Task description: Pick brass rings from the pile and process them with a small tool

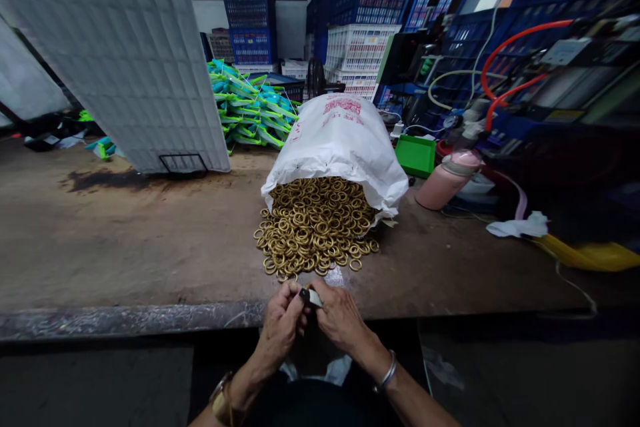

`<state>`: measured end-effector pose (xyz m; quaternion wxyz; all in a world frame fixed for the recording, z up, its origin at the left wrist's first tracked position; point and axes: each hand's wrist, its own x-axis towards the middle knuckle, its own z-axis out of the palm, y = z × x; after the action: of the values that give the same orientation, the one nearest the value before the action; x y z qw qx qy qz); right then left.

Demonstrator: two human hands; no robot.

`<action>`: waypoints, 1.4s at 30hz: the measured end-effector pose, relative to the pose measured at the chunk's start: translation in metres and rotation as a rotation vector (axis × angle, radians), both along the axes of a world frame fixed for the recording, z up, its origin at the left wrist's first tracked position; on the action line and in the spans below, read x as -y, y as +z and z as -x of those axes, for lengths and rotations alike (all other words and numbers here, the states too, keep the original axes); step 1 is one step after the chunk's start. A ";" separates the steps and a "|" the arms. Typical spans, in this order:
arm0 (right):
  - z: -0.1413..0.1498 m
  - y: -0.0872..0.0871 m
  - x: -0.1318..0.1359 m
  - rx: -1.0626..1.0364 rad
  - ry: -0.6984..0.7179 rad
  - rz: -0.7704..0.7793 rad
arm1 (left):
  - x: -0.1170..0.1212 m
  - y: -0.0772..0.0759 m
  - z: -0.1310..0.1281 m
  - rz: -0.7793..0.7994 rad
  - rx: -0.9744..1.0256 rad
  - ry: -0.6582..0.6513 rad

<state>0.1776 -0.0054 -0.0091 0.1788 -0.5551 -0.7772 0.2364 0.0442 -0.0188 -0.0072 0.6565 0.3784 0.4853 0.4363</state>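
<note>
My left hand (283, 321) and my right hand (342, 317) meet at the table's front edge, fingers closed in pinches. Between their fingertips shows a small white piece (315, 298) with a black part at its left; whether it is held or worn on a thumb I cannot tell. A bit of gold colour shows just above it, too small to name. Right beyond my fingers, a heap of brass-coloured rings (315, 227) spills from the mouth of a white woven sack (345, 140) lying on its side.
The brown worktable (150, 247) runs across the view. At left stands a tall pale ribbed panel (130, 53); behind are green-and-blue pieces (255, 110) and stacked crates (250, 13). To the right are a green tray (415, 155), a pink bottle (445, 181) and red hoses (505, 47).
</note>
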 end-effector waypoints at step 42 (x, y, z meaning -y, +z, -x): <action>-0.005 0.004 -0.008 -0.658 -0.160 0.206 | 0.004 0.007 -0.009 0.056 0.049 0.047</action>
<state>0.1831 0.0024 -0.0048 0.3806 -0.5235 -0.6042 0.4649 0.0531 -0.0224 -0.0005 0.6681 0.3376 0.4900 0.4468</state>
